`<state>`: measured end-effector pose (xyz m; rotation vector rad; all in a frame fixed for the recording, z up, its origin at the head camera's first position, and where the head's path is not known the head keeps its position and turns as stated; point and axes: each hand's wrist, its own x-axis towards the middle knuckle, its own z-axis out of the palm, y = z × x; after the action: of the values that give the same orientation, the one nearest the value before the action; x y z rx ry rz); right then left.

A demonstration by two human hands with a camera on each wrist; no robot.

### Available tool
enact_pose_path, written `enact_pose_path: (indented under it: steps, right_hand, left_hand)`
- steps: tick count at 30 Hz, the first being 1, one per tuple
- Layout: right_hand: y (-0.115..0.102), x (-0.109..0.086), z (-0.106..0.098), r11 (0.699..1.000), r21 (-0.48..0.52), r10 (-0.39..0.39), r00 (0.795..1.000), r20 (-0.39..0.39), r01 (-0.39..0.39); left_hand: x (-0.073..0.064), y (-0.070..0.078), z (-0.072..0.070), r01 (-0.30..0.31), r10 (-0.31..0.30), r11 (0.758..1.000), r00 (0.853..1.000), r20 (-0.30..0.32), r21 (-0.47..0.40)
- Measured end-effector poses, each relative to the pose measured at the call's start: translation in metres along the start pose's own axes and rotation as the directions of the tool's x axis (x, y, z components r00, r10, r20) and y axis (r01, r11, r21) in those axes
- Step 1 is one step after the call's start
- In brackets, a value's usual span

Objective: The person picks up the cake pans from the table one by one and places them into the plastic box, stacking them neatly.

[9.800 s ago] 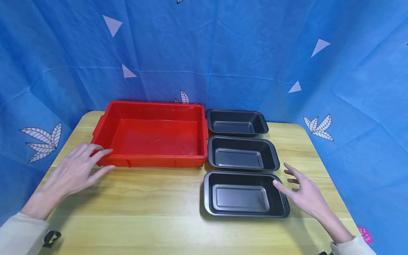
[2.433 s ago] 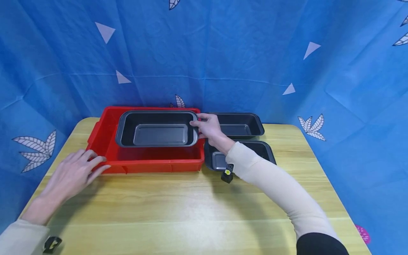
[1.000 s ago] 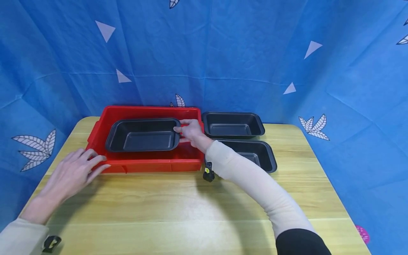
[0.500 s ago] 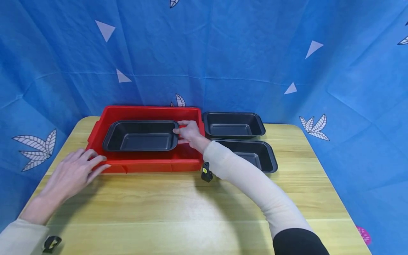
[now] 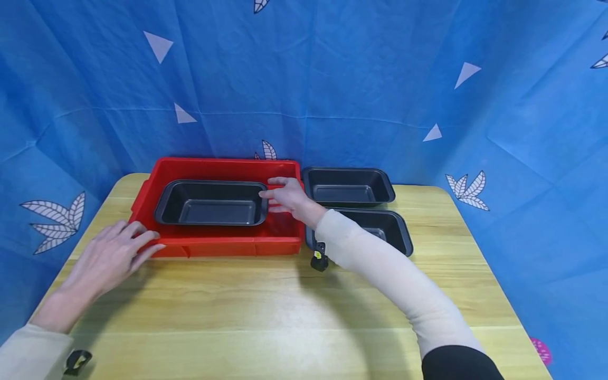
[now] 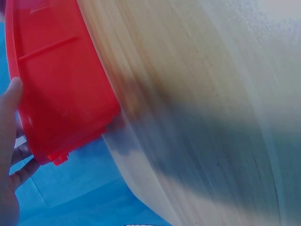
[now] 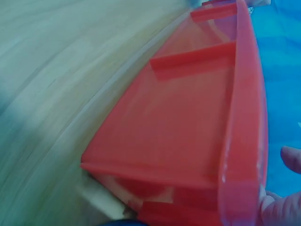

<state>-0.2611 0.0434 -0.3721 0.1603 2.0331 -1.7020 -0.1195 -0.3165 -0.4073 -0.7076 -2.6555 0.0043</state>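
My left hand (image 5: 109, 256) holds the near left corner of the red plastic bin (image 5: 220, 247). In the left wrist view its thumb (image 6: 15, 89) lies at the rim and its fingers reach round the corner. A black loaf pan (image 5: 218, 212) sits inside the bin, toward the left. My right hand (image 5: 290, 198) hovers over the bin's right part, fingers spread and relaxed, beside the pan's right end. It grips nothing. The right wrist view shows mostly the bin's outer wall (image 7: 183, 117) and part of that hand at the lower right.
Two more black loaf pans stand right of the bin: a back one (image 5: 349, 193) and a front one (image 5: 394, 232), partly covered by my right sleeve (image 5: 380, 264). All rest on a wooden table (image 5: 214, 316). A blue curtain (image 5: 237, 79) hangs close behind.
My right hand carried the front loaf pan from the table into the bin and lowered it there. It has since let go and drawn slightly right. The left hand keeps its place.
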Motion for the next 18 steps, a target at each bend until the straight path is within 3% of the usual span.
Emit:
enact_pose_path:
  steps: [8, 18]
  right_hand:
    - [-0.006, -0.013, -0.014, 0.999, -0.028, -0.042, 0.998, 0.038, 0.043]
    - [-0.009, -0.025, -0.046, 0.998, -0.003, -0.057, 0.998, -0.003, 0.057]
  left_hand:
    - [0.002, 0.000, 0.000, 0.002, -0.002, 1.000, 1.000, -0.010, -0.001]
    - [0.002, 0.000, -0.002, -0.001, 0.001, 1.000, 1.000, 0.013, -0.002]
